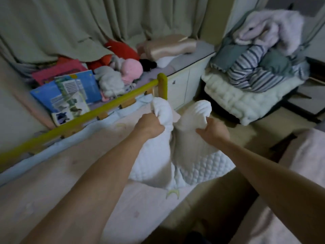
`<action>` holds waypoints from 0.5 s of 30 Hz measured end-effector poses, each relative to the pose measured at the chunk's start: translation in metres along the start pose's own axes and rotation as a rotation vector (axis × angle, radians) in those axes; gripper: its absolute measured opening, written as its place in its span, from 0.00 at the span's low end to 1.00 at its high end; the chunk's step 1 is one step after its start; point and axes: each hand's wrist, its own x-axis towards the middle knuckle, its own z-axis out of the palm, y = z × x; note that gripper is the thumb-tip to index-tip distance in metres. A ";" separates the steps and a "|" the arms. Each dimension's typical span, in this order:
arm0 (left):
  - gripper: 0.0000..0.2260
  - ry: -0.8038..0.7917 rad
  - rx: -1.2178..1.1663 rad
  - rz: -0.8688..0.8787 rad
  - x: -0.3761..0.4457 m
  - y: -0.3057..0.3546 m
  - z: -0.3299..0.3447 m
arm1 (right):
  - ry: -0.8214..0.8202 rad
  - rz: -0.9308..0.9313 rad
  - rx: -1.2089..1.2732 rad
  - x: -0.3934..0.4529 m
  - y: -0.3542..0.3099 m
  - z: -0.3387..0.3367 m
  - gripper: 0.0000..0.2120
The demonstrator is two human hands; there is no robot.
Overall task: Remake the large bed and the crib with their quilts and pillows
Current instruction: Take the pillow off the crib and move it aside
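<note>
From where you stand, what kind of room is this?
Most likely a child's bedroom at home: a crib with a yellow rail, soft toys and picture books on the window ledge, and both hands gripping a white quilt.

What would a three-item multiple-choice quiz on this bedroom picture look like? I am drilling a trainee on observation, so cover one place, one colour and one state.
1. Where does the pink plush toy lie?
A. on the window ledge beyond the crib rail
B. on the chair
C. on the floor

2. What colour is the crib rail?
A. white
B. yellow
C. blue

3. How does the person hold the white quilt?
A. it lies flat, untouched
B. one hand pinches it
C. both hands grip it, bunched

Answers: 1 A, the toy sits among books and other soft toys behind the rail. 2 B, the top bar and its post are yellow. 3 C, the left hand and the right hand each clutch a bunched part of it above the mattress.
</note>
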 end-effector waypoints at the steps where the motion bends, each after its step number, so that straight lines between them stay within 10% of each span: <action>1: 0.26 0.001 0.000 0.042 0.011 0.019 0.003 | 0.023 0.018 0.000 0.008 0.014 -0.011 0.13; 15: 0.19 0.007 0.188 0.381 0.168 0.352 0.064 | 0.359 0.164 -0.031 0.173 0.228 -0.196 0.13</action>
